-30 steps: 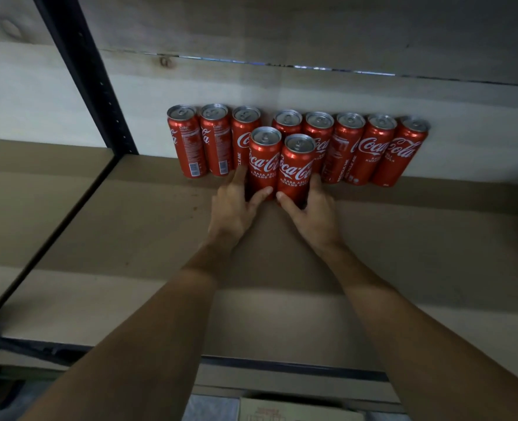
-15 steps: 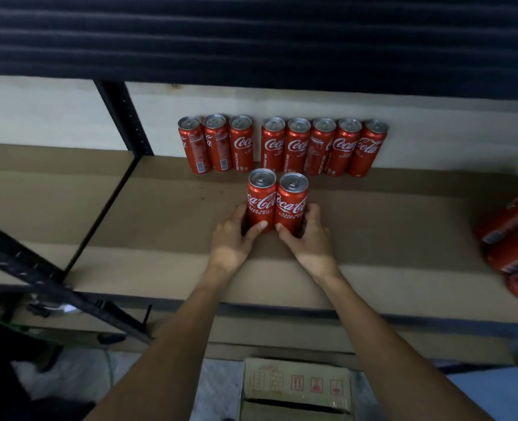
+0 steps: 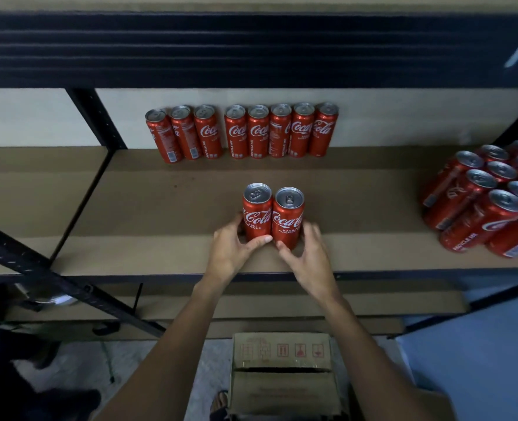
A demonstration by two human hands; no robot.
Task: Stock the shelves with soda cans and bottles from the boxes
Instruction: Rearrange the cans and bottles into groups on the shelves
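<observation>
Fingers curled: left hand [image 3: 230, 247] round left can [image 3: 257, 212], right hand [image 3: 309, 256] round right can [image 3: 287, 218]; both upright, touching, near shelf [image 3: 160, 256] front edge, well apart from back row [image 3: 242, 132]. Risk: tipping on quick shove, given tall slim bodies and low grips; possible drop off edge toward box [image 3: 282, 369].

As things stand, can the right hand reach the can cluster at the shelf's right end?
Probably yes: bare shelf lies between the right hand and the cluster, nothing in the way. But it holds a can, so it must let go first.
</observation>
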